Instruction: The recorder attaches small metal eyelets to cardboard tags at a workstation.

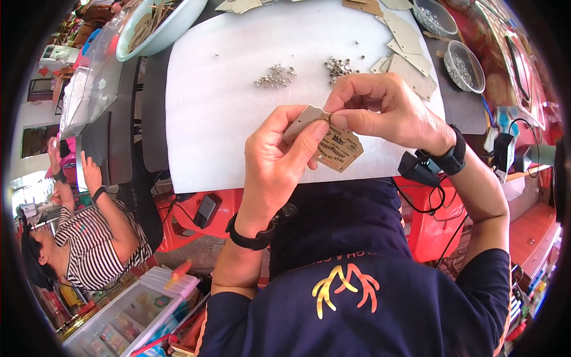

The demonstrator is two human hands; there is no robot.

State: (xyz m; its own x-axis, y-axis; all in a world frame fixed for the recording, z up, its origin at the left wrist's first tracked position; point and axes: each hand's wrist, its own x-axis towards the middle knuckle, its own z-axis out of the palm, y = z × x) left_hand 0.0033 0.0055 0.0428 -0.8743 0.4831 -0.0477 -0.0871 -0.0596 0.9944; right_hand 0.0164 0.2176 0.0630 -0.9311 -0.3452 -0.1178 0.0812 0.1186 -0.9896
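Observation:
A tan cardboard tag (340,150) with dark print and small holes is tilted above the near part of a white padded sheet (214,131). My left hand (276,157) grips it between thumb and fingers. At the tag's upper edge, the thumb and forefinger of my right hand (383,110) are pinched together; whatever is between them is too small or hidden to name. Beyond my hands lie two loose piles of tiny silvery metal pieces, a flatter pile (276,76) at left and a denser pile (339,69) nearer my right hand.
Grey-beige punched cards (410,74) overlap at the sheet's far right. Beside them stand two clear bowls (483,82) of small metal pieces. A pale blue basin (184,30) of brown strips sits far left. Another person (104,250) in stripes is at left, near a red stool (169,229).

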